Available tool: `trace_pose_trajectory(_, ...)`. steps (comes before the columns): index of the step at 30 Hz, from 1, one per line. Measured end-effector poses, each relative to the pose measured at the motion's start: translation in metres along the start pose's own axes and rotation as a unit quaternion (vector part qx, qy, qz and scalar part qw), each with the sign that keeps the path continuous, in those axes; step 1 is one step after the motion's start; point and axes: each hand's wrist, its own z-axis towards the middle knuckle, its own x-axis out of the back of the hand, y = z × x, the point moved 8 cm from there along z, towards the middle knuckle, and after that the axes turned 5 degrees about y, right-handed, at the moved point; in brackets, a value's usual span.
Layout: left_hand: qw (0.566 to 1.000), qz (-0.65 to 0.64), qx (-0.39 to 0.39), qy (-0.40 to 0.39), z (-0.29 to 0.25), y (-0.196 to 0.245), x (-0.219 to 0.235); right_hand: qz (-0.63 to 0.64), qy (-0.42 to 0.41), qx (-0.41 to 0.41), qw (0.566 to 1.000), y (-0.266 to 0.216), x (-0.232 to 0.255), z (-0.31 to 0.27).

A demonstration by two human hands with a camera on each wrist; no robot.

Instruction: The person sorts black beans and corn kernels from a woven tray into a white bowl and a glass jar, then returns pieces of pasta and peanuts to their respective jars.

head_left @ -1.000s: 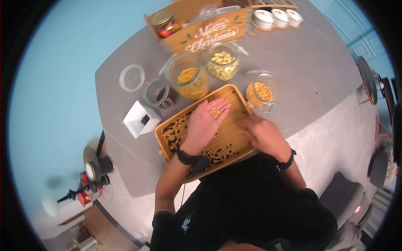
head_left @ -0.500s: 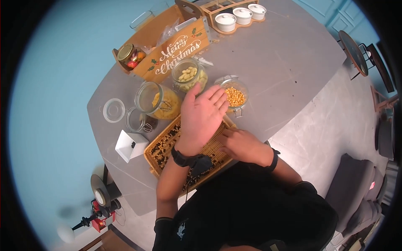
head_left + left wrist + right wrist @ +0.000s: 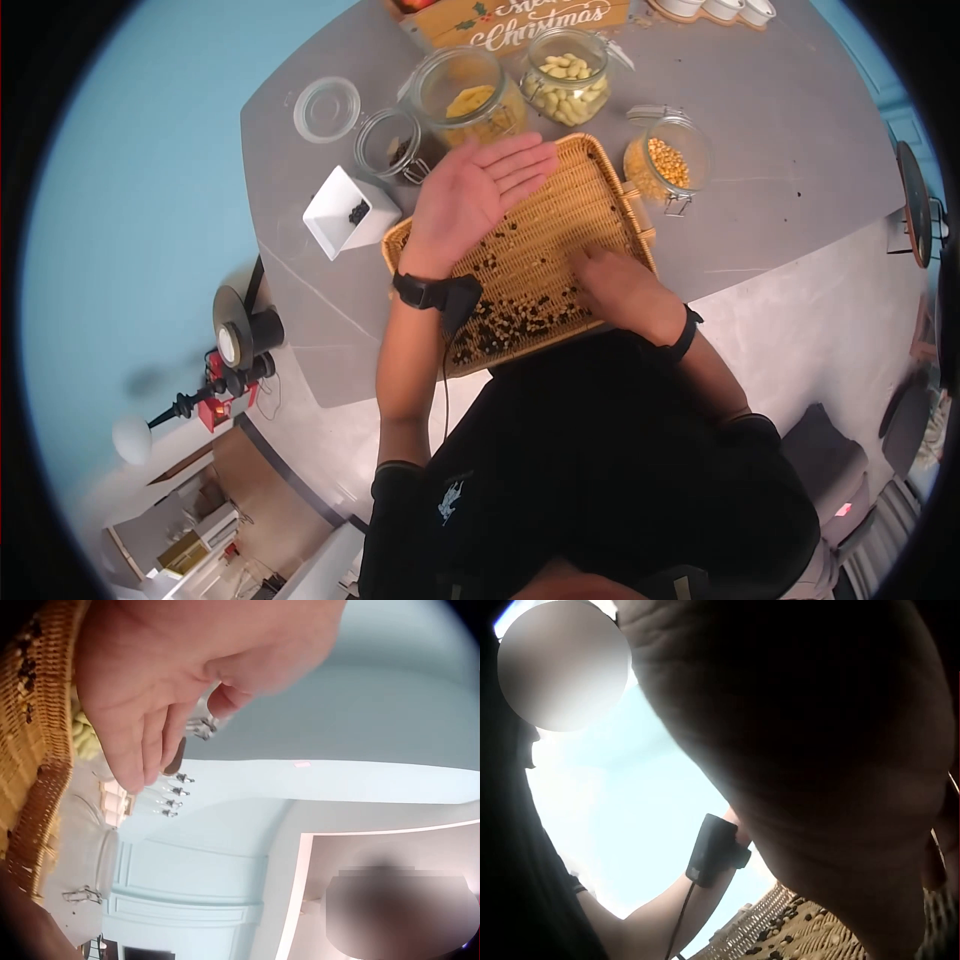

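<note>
My left hand (image 3: 470, 200) is palm up over the far left part of a wicker tray (image 3: 565, 160), its fingers straight and its palm bare. Inside the tray lie many small black beans (image 3: 490, 335) mixed with yellow corn kernels, thickest along the near edge. My right hand (image 3: 625, 290) is low over the tray's right side, fingers pointing down at the weave. Its fingertips are hidden, and I cannot tell whether they pinch a kernel. In the right wrist view the dark palm (image 3: 802, 750) fills most of the picture, with beans on the wicker below.
Beyond the tray stand open glass jars: corn kernels (image 3: 668, 165), pale yellow pieces (image 3: 568, 85), yellow pasta-like pieces (image 3: 475, 105) and dark beans (image 3: 392, 145). A white square bowl (image 3: 340, 215) with a few black beans sits left, near a glass lid (image 3: 327, 110). Behind is a Christmas box (image 3: 540, 20).
A second ago several corn kernels lay on my left palm; half a second ago it was near the corn jar, and now it is bare, back over the tray. My right hand stays over the tray.
</note>
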Motion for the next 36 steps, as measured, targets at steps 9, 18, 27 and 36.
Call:
trace_pose_trajectory(9, 0.992, 0.088, 0.045, -0.084, 0.001, -0.038, 0.037, 0.031, -0.101, 0.024, 0.994, -0.055, -0.050, 0.021)
trace_pose_trajectory(18, 0.998, 0.051, -0.021, -0.007, 0.003, -0.024, 0.058, 0.024, -0.098, 0.169, 0.981, -0.103, -0.095, 0.039)
trace_pose_trajectory(27, 0.998, 0.026, -0.044, 0.037, 0.002, -0.019, 0.065, 0.019, -0.105, 0.141, 0.984, -0.091, -0.063, 0.043)
trace_pose_trajectory(36, 0.998, -0.039, 0.048, -0.003, 0.009, -0.058, 0.052, 0.068, 0.181, 0.080, 0.978, -0.079, 0.080, 0.045)
